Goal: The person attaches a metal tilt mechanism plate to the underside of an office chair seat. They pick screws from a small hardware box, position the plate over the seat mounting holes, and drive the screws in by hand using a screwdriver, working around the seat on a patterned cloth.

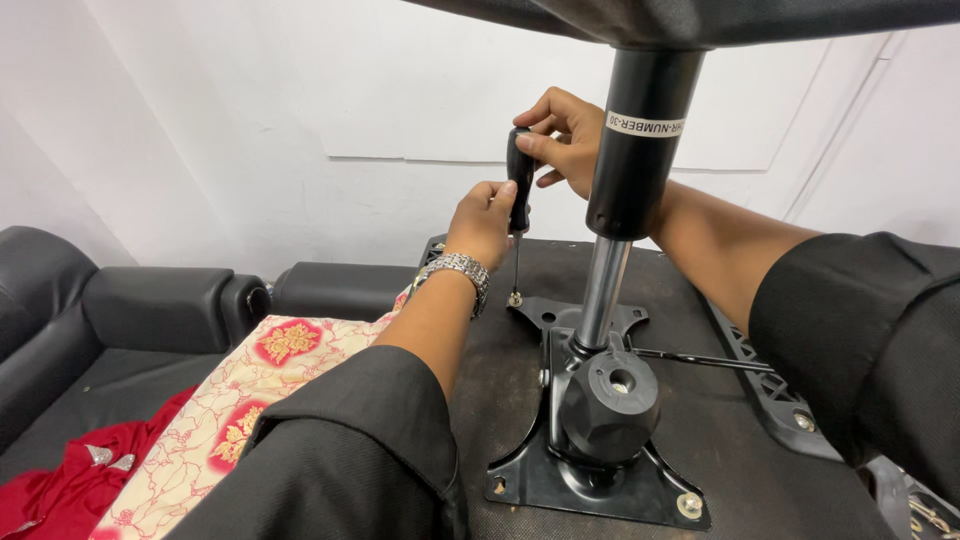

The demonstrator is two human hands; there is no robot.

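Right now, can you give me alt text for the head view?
Both hands grip a black-handled screwdriver, left hand low, right hand on top, its tip on a screw in a black chair mechanism plate. A gas-lift column rises beside it.

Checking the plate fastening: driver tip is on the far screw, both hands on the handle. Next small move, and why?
Probably turn the screwdriver while pressing down: its tip sits upright on the screw at the mounting plate's far corner, right hand atop the handle, left hand steadying it.
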